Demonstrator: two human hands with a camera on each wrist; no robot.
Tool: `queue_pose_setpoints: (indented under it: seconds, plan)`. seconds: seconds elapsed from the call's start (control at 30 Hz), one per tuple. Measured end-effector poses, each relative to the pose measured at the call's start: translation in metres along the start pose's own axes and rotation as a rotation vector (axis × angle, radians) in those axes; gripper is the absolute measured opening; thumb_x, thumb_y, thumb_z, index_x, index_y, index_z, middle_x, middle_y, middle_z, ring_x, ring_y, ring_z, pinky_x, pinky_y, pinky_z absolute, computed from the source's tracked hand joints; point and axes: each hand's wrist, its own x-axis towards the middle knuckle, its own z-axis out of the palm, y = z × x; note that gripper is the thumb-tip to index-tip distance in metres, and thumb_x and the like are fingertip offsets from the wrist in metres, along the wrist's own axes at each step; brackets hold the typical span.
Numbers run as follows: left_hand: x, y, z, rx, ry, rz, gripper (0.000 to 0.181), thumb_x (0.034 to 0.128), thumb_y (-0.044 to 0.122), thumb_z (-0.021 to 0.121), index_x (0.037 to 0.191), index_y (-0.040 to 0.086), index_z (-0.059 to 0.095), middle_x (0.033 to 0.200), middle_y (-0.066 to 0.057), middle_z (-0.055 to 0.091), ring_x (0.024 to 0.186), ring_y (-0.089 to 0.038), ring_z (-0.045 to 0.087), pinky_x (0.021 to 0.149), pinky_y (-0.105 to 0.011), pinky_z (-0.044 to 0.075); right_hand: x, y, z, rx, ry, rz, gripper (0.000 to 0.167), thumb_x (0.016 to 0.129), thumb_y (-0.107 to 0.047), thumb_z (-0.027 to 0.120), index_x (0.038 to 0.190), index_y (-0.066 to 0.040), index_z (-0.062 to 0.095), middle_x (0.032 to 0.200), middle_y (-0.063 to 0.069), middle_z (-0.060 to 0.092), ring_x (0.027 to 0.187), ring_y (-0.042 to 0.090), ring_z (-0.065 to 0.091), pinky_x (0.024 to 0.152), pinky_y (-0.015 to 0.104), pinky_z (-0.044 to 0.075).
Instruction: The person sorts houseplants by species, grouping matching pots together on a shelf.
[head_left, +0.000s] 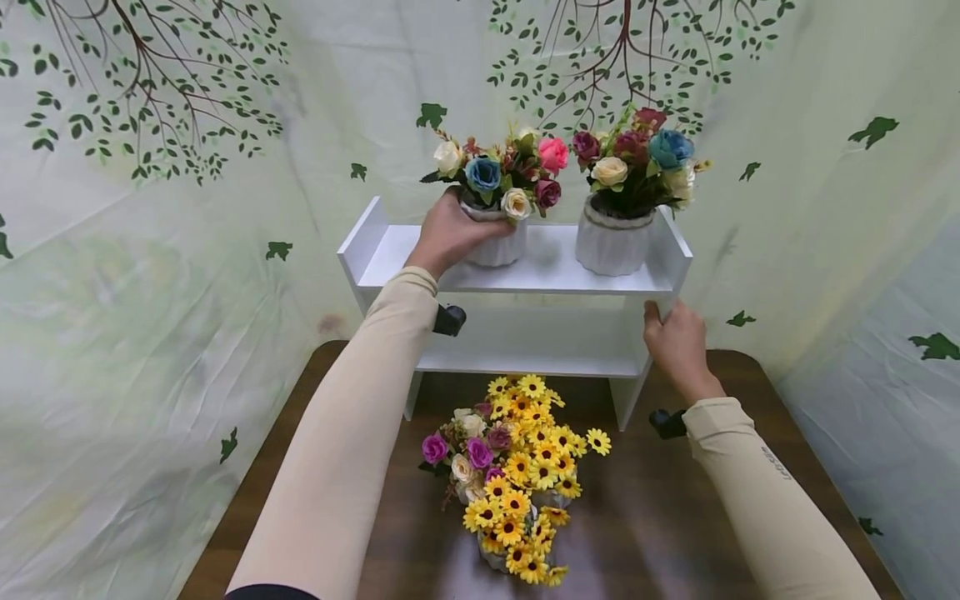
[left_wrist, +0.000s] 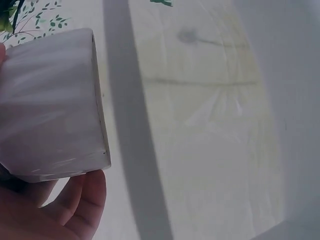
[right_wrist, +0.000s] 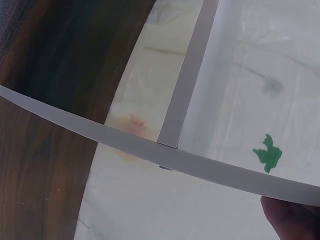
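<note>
My left hand (head_left: 459, 233) grips a white ribbed flowerpot (head_left: 498, 246) at the upper board of a white two-tier shelf (head_left: 551, 250). Blue, cream, pink and dark red artificial roses (head_left: 498, 175) fill this pot. The left wrist view shows fingers (left_wrist: 92, 200) curled against the pot's side (left_wrist: 55, 105); whether its base touches the board I cannot tell. My right hand (head_left: 678, 346) holds the front edge of the shelf's right side panel (right_wrist: 220, 167), its fingers partly hidden. Above that hand, a second white pot (head_left: 613, 240) with mixed roses stands upright on the upper board's right end.
In front of the shelf, on the dark wooden table (head_left: 660, 517), stand several pots with yellow daisies (head_left: 543, 450) and purple and cream roses (head_left: 468, 450), crowded together. The lower board (head_left: 532, 333) lies beneath the upper one. Leaf-printed cloth (head_left: 187, 275) hangs behind and at both sides.
</note>
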Motion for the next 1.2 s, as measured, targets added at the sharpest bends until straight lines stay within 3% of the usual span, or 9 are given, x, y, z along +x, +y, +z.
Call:
queue_pose_setpoints:
  seconds: [0.17,0.37,0.6,0.73,0.87,1.07,1.2]
  plan:
    - [0.002,-0.004,0.007,-0.019,0.000,-0.024,0.092,0.0737,0.037,0.087,0.146,0.007,0.039,0.144,-0.012,0.055,0.131,-0.026,0.055,0.110,-0.036,0.046,-0.002,0.000,0.002,0.009,0.012,-0.001,0.026,0.094,-0.008,0.057,0.079,0.013,0.060,0.073,0.036,0.063,0.061,0.048,0.054,0.058,0.061,0.043]
    - [0.003,-0.008,0.012,-0.036,0.018,-0.037,0.091,0.0750,0.038,0.085,0.146,0.006,0.038,0.143,-0.013,0.055,0.131,-0.026,0.054,0.111,-0.036,0.045,-0.004,-0.001,0.006,0.005,-0.005,0.010,0.027,0.094,-0.009,0.056,0.080,0.014,0.061,0.072,0.035,0.063,0.061,0.047,0.055,0.057,0.060,0.043]
    - [0.001,-0.009,0.017,-0.072,0.052,-0.023,0.090,0.0767,0.039,0.083,0.147,0.008,0.036,0.141,-0.011,0.055,0.130,-0.026,0.054,0.113,-0.038,0.042,-0.001,-0.004,0.007,0.014,-0.042,0.029,0.027,0.098,-0.011,0.054,0.091,0.014,0.063,0.078,0.034,0.066,0.063,0.041,0.056,0.057,0.054,0.045]
    - [0.000,-0.010,0.020,-0.079,0.068,-0.004,0.091,0.0781,0.040,0.081,0.148,0.009,0.033,0.144,-0.011,0.053,0.133,-0.026,0.051,0.115,-0.039,0.040,0.001,-0.005,0.004,0.008,-0.042,0.046,0.029,0.098,-0.012,0.053,0.088,0.014,0.062,0.079,0.036,0.065,0.066,0.046,0.058,0.059,0.058,0.046]
    - [-0.002,-0.008,0.024,-0.074,0.041,0.030,0.092,0.0788,0.041,0.080,0.149,0.007,0.032,0.145,-0.013,0.052,0.135,-0.028,0.050,0.115,-0.040,0.039,0.002,-0.004,0.001,0.000,-0.037,0.071,0.029,0.097,-0.012,0.054,0.086,0.014,0.061,0.078,0.036,0.064,0.066,0.047,0.057,0.059,0.058,0.045]
    - [-0.012,-0.007,0.022,0.011,-0.028,0.043,0.100,0.0825,0.051,0.075,0.156,0.008,0.022,0.157,-0.014,0.039,0.144,-0.029,0.041,0.119,-0.042,0.036,0.001,-0.002,0.001,0.002,-0.038,0.084,0.029,0.097,-0.012,0.055,0.084,0.013,0.061,0.079,0.035,0.065,0.066,0.045,0.056,0.061,0.059,0.044]
    - [-0.025,-0.005,0.016,0.142,0.029,0.076,0.099,0.0860,0.055,0.069,0.157,0.006,0.019,0.162,-0.015,0.031,0.149,-0.031,0.032,0.121,-0.043,0.032,0.002,-0.001,-0.001,-0.007,-0.051,0.082,0.029,0.097,-0.012,0.054,0.082,0.011,0.060,0.074,0.032,0.063,0.063,0.042,0.054,0.057,0.055,0.043]
